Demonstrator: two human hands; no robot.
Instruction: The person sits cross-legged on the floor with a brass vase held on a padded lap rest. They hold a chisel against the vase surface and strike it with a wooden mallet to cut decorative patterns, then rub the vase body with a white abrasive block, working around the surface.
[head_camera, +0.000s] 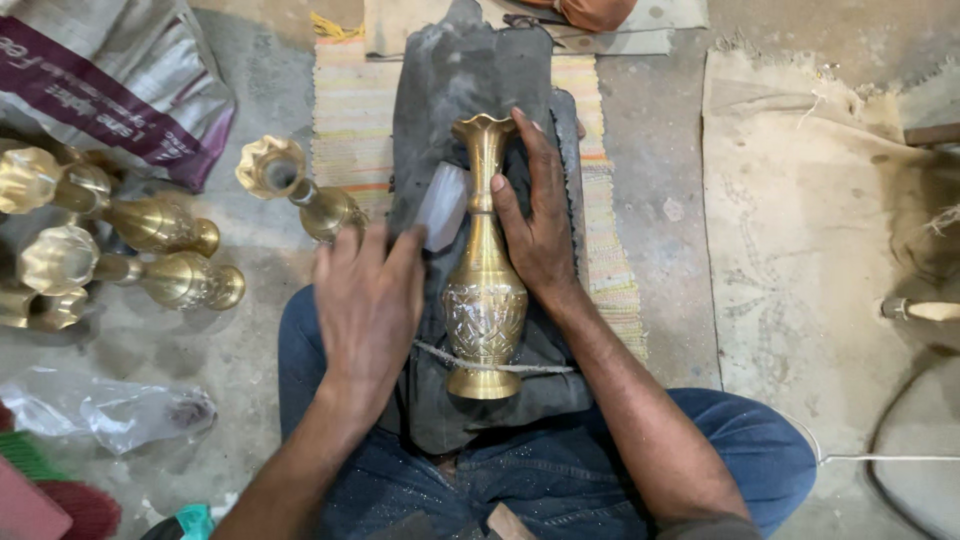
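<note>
Head view: a brass vase (485, 270) is seen lying lengthwise on a dark grey cloth (450, 90) that is draped over the person's lap, its fluted mouth pointing away from the body and its round foot towards it. The vase is steadied by the right hand (537, 215): the palm and fingers are laid along the right side of the neck, with the thumb pressed against the neck from the front, so a loose grasp is formed rather than a closed fist. The left hand (368, 300) is held flat and blurred just left of the vase body, fingers spread and unclenched; a small pale piece (442, 205) is seen at its fingertips, but whether it is gripped cannot be told. A thin cord (500, 366) is stretched across the cloth just above the vase foot.

Blue jeans (740, 440) are worn on the crossed legs. A striped mat (350, 110) is spread beneath the cloth on the concrete floor (655, 150). To the left, well apart from the hands, several more brass vases (170, 228) are laid on their sides, one of them (300, 190) close to the mat's edge. A crumpled plastic bag (105, 410) is seen at lower left, and a worn sack (800, 240) is laid over the floor on the right.
</note>
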